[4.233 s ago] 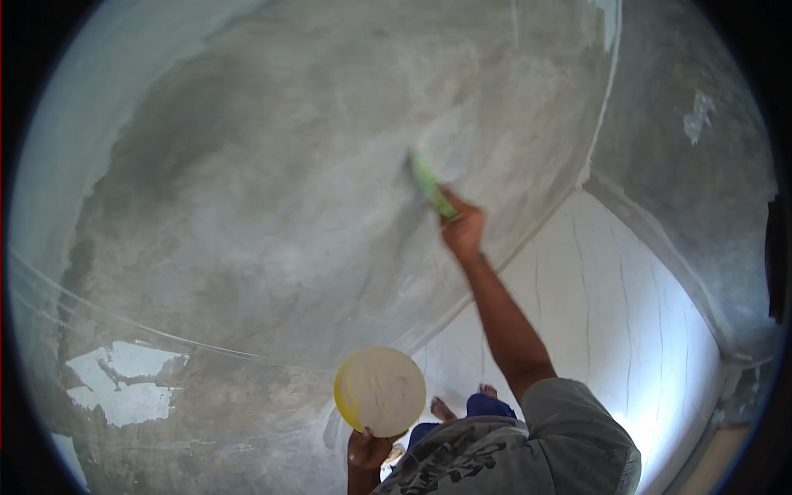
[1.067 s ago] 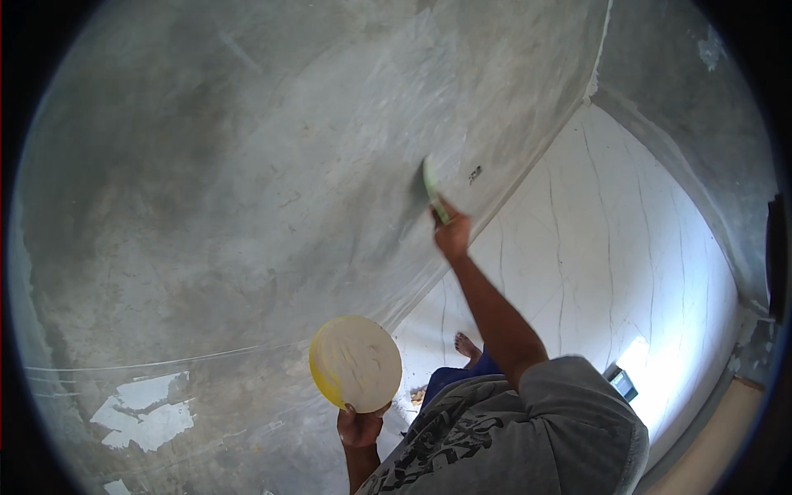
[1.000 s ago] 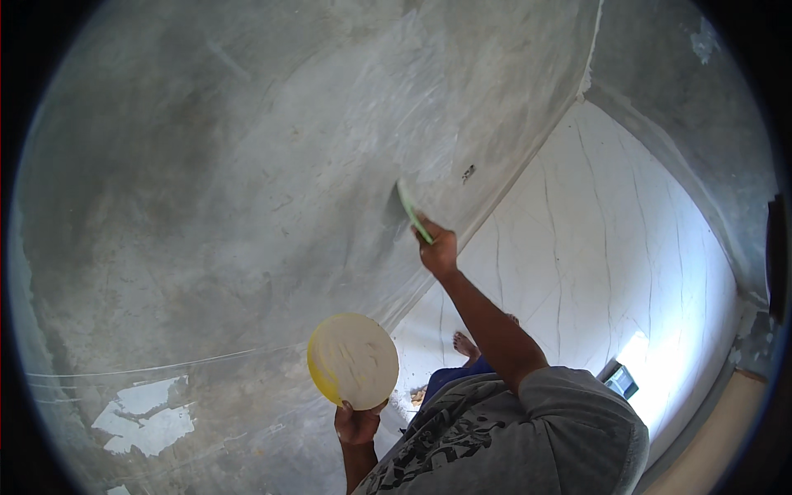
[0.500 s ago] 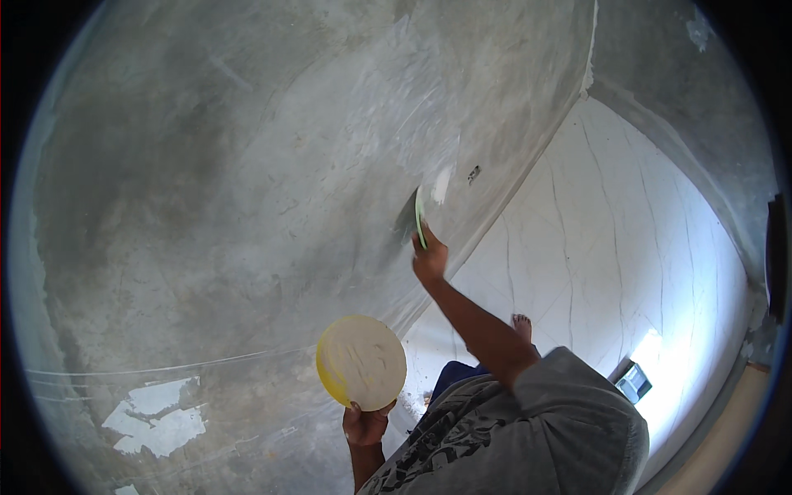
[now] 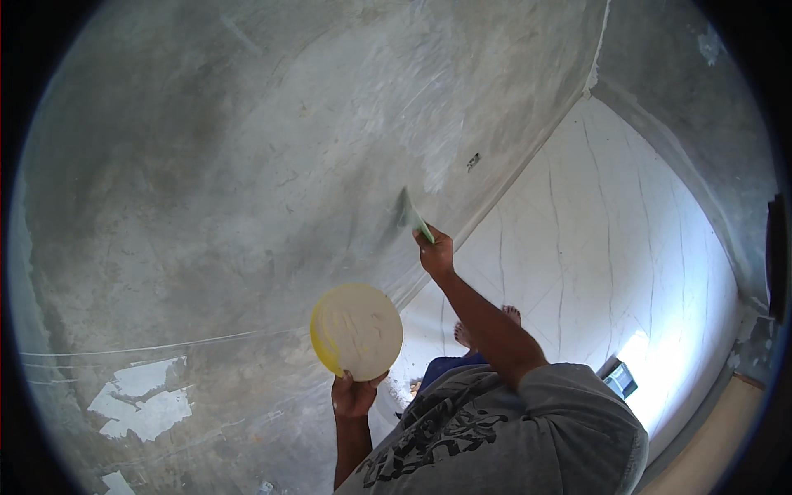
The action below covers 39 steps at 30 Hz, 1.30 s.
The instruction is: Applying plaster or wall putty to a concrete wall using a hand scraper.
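Observation:
My left hand [image 5: 355, 394] grips a round yellow tub [image 5: 324, 345] from below, fingers at its rim. Pale, creamy filler [image 5: 363, 330] with ridges on its surface fills the tub nearly to the brim. In my right hand [image 5: 436, 252] is a thin, pale green putty knife [image 5: 419, 221], held by its near edge with the thumb on top. Its blade slants up against the grey plastered wall [image 5: 247, 214] and throws a dark shadow there. Whitish smeared filler [image 5: 433, 161] marks the wall just above the blade.
A small electrical box [image 5: 473, 162] is set in the wall near the floor. White, grey-veined floor tiles [image 5: 528, 231] spread to the right, with my bare feet [image 5: 466, 334] on them. A small dark-framed object [image 5: 620, 380] lies in bright light. White patches [image 5: 148, 400] mark the lower left wall.
The putty knife has tilted, its tip swinging left, and the bright white filler streak above it has been spread out. The tub has shifted slightly up and left. A second foot shows.

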Each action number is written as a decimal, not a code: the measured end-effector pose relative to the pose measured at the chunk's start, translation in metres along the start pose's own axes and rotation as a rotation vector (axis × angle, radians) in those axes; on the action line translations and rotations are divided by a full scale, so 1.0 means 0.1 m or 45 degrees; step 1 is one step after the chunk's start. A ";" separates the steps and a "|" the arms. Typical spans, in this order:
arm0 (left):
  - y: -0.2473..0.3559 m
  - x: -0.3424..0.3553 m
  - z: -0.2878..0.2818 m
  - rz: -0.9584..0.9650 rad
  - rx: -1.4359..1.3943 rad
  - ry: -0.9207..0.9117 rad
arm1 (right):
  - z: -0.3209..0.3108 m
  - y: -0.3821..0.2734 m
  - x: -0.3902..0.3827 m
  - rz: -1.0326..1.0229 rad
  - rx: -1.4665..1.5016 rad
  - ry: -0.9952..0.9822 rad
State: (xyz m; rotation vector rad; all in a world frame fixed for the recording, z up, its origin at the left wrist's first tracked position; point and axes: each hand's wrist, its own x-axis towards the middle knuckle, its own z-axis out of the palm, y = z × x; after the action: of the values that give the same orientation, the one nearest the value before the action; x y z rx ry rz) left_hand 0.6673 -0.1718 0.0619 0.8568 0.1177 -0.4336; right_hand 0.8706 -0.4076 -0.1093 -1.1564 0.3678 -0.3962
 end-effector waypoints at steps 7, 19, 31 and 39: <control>-0.11 0.47 0.12 -0.055 0.112 -0.173 | -1.02 -1.60 -0.14 -0.451 -0.401 -0.320; -0.66 0.78 0.38 -0.151 -0.004 -0.313 | -0.94 -3.09 -0.50 -0.645 -1.679 -0.988; -0.95 0.80 0.48 -0.228 -0.093 -0.497 | -0.82 -3.07 -0.24 -0.545 -1.636 -1.079; -0.95 0.83 0.48 -0.196 -0.104 -0.505 | -0.75 -2.94 -0.62 -0.489 -1.719 -1.576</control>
State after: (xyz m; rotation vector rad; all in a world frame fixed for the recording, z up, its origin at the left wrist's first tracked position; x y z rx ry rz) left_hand 0.6993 -0.2891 0.0039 0.6699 -0.1649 -0.7298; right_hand 0.7476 -0.5405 0.1421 -2.5209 -0.8495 0.3992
